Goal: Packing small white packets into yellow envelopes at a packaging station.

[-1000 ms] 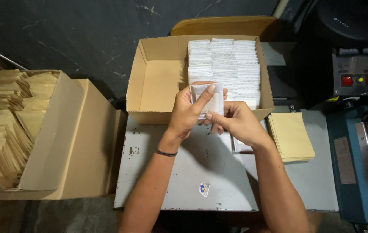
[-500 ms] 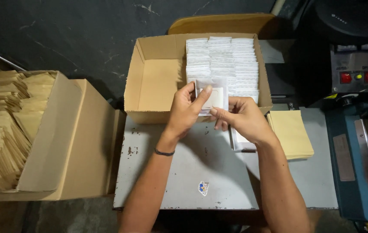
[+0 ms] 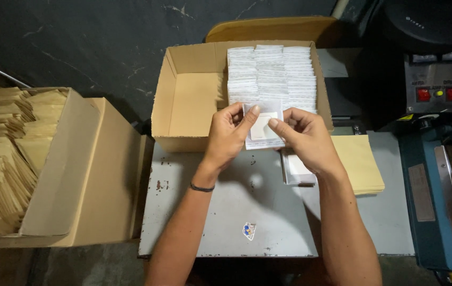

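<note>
From the head view, we see the left hand (image 3: 229,132) and the right hand (image 3: 304,139) pinch one small white packet (image 3: 262,127) between their fingers, held above the grey surface (image 3: 247,201), just in front of the open cardboard box (image 3: 189,100) of stacked white packets (image 3: 271,71).
</note>
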